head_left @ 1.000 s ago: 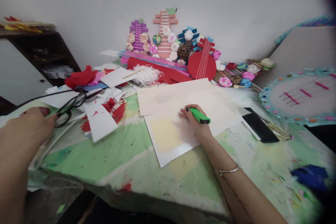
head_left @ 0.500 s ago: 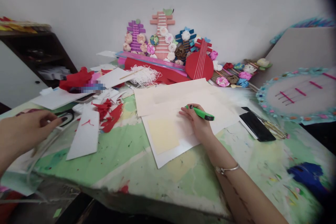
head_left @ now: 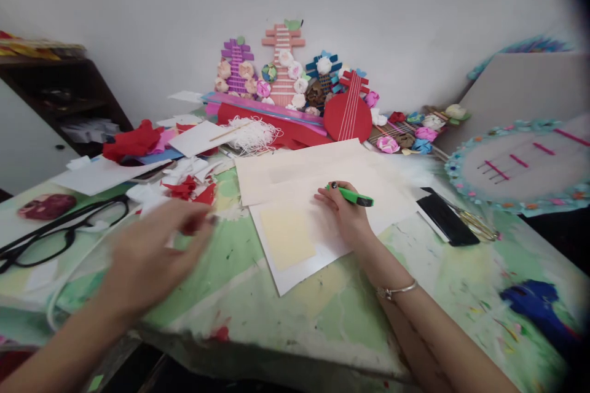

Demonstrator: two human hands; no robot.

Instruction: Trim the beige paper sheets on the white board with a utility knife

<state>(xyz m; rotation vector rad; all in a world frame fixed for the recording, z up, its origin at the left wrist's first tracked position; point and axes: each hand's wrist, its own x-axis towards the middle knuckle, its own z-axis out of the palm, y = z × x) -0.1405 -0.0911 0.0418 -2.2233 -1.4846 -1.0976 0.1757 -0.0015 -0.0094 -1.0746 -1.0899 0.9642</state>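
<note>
My right hand (head_left: 346,212) is closed around a green marker-like tool (head_left: 354,196) with a dark end. It rests on large cream sheets (head_left: 304,166) in the middle of the table. A small pale yellow sheet (head_left: 286,238) lies on a white sheet (head_left: 271,270) left of it. My left hand (head_left: 154,255), blurred by motion, hovers over the table's left part, near red and white scraps (head_left: 187,187). Whether anything is between its fingers is too blurred to tell.
Black-framed glasses (head_left: 69,236) lie at the left. White string (head_left: 253,134) and a red lute-shaped craft (head_left: 349,113) stand behind the sheets. At right are a black phone-like slab (head_left: 448,218), scissors (head_left: 479,227) and a blue tool (head_left: 534,304).
My left hand has moved right, away from the glasses, which now show more fully. My right hand keeps its place with the green tool.
</note>
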